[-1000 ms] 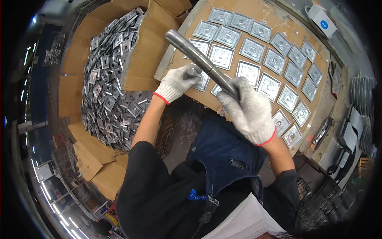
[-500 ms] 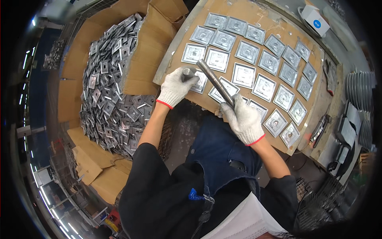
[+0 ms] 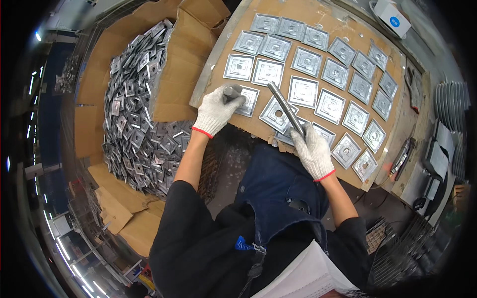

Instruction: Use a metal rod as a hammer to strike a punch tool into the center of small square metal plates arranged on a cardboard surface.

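My left hand, in a white knit glove with a red cuff, grips a short round metal rod over a square plate at the table's near left corner. The rod's lower end is hidden. My right hand, gloved alike, is wrapped around the lower end of a longer metal rod, which slants up and left over the plates. Just left of this rod lies a plate with a dark centre hole. Several other square silver plates lie in rough rows on the cardboard-topped table.
To the left, a large cardboard box holds a heap of small square metal pieces with holes. Pliers-like tools and a stack of round plates sit on the right. A white box stands at the far right.
My right hand has moved right and slightly nearer me, carrying the long rod off to the right and turning it steeper. A plate's dark hole now shows. My left hand has barely shifted.
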The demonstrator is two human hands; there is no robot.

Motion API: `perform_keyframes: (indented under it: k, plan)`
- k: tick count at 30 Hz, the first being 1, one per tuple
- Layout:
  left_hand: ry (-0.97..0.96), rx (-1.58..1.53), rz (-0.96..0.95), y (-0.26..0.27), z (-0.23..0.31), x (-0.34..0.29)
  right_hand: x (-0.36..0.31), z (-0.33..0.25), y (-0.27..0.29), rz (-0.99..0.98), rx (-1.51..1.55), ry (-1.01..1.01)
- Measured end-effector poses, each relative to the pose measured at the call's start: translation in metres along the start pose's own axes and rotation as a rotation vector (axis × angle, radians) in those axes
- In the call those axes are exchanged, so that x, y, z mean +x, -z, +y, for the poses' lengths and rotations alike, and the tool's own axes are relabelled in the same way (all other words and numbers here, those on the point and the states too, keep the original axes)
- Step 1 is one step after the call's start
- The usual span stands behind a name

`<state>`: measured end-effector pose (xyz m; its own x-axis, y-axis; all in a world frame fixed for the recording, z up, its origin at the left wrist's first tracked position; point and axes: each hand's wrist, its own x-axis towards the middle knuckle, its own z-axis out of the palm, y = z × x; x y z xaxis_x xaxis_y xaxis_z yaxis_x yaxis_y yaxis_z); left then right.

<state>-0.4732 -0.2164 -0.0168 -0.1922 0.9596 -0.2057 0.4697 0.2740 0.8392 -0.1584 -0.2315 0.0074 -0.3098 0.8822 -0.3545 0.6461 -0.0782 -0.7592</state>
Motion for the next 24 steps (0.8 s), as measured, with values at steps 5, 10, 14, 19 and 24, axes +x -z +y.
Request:
perform_keyframes:
  k: [5, 10, 14, 19, 24]
  plan:
    - [0.043, 0.208, 0.022, 0.004, 0.027, -0.004, -0.002, 0.014, -0.003, 0.001, -0.061, -0.001]
    - [0.072, 0.304, 0.06, -0.001, 0.024, -0.005, -0.001, 0.01, 0.0, -0.067, -0.052, -0.015]
    - [0.049, 0.353, -0.043, 0.004, 0.025, 0.002, 0.002, 0.002, 0.005, -0.075, -0.121, 0.022]
    - [0.026, 0.261, -0.113, 0.008, 0.01, 0.008, 0.007, -0.024, 0.014, -0.057, -0.114, 0.154]
    - [-0.025, 0.278, -0.138, 0.011, 0.01, 0.007, 0.005, -0.094, 0.036, -0.094, 0.014, 0.228]
